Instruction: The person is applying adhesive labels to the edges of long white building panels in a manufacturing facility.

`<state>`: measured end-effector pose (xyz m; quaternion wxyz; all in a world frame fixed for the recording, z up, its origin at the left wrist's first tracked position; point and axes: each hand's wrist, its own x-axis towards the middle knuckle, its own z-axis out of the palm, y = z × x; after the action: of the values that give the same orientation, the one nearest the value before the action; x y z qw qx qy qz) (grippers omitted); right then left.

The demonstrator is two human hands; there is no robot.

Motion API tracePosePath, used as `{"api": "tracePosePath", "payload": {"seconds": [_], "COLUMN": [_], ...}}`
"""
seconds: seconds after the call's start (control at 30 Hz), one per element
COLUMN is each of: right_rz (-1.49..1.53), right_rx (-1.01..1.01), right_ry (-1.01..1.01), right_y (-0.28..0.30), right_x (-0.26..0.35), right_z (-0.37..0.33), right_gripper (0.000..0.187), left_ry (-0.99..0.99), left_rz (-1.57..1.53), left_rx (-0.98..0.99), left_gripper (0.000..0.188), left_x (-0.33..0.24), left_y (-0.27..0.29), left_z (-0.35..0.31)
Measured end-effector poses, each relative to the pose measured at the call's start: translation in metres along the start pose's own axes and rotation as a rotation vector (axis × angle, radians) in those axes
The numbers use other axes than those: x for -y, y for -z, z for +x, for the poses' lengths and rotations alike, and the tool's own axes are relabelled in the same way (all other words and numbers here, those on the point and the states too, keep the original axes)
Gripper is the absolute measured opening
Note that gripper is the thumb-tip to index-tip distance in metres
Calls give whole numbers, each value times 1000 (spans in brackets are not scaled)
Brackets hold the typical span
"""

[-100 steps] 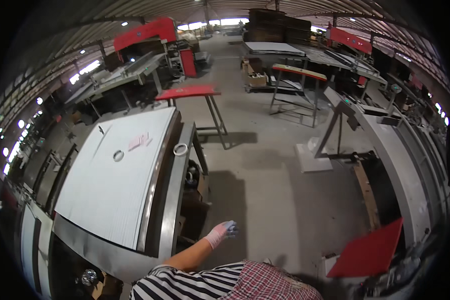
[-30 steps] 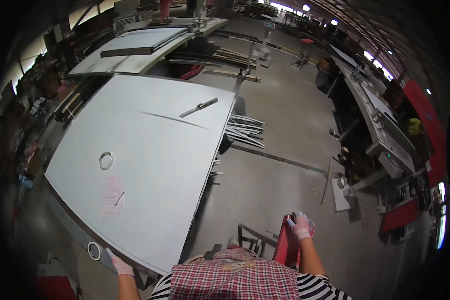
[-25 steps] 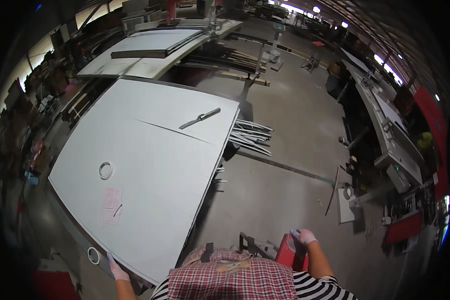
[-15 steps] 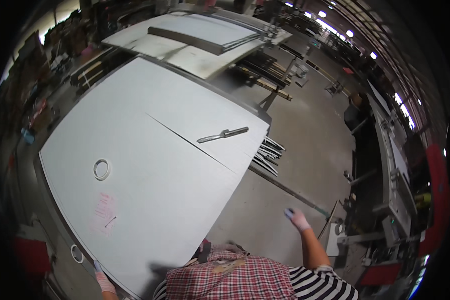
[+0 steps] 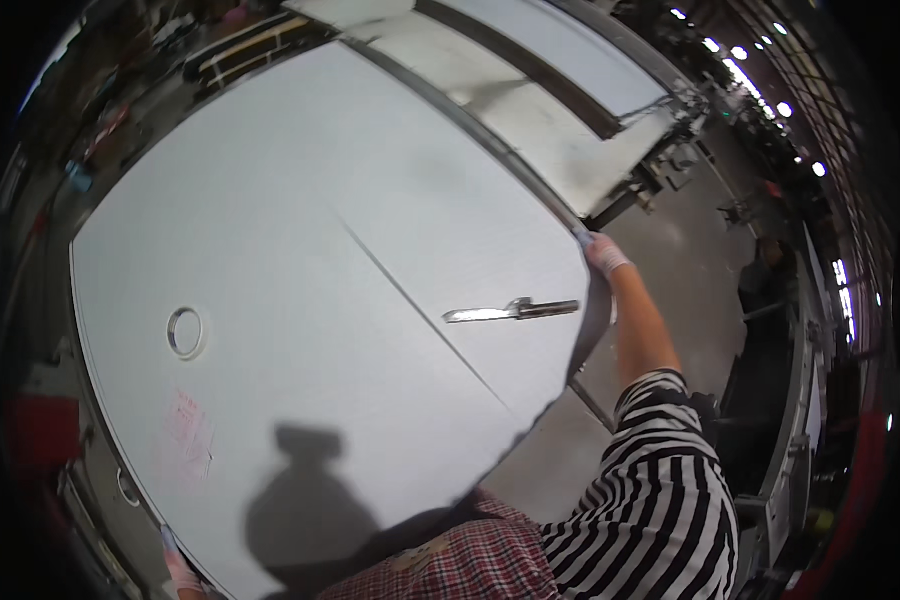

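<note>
A large white panel [image 5: 270, 210] lies in front of me with a dark slit across it. My right hand [image 5: 607, 256], in a pale glove with grey-blue fingertips, grips its far right edge. At the near left edge my left hand [image 5: 181, 572], gloved alike, is closed on the rim; its thumb and the underside of the panel are hidden. On the panel's right part lies a knife [image 5: 510, 311] with a long blade, its handle toward my right arm. A roll of white tape [image 5: 186, 333] rests on the left part, above faint pink marks [image 5: 185, 430].
Another tape roll [image 5: 128, 487] sits beyond the panel's left edge. A second table [image 5: 540, 130] with a panel and a dark strip stands at the far side. Machinery [image 5: 785, 460] lines the right, across a grey floor [image 5: 685, 225].
My right hand has swung forward from beside my body to the panel's far right edge and taken hold. My left hand stays at the left edge. The view has shifted and turned.
</note>
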<state>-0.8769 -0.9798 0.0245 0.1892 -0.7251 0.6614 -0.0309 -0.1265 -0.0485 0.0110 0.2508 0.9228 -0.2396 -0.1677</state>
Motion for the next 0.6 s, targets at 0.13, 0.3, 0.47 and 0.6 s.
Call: {"api": "tracePosePath", "payload": {"seconds": [0.13, 0.3, 0.47, 0.6], "right_rz": [-169, -40, -9, 88], "right_rx": [66, 108, 54, 97], "right_ry": [12, -27, -143, -106], "right_y": [24, -44, 5, -46], "right_x": [-76, -13, -49, 26], "right_z": [57, 54, 50, 45], "right_gripper": [35, 49, 49, 49], "left_ry": [489, 442, 403, 463], "left_rz": [-941, -1003, -864, -900], "left_rx": [195, 103, 49, 40], "left_gripper": [67, 66, 64, 61], "left_x": [-69, -93, -84, -72], "left_y": [-35, 7, -34, 12], "left_z": [11, -16, 19, -6]}}
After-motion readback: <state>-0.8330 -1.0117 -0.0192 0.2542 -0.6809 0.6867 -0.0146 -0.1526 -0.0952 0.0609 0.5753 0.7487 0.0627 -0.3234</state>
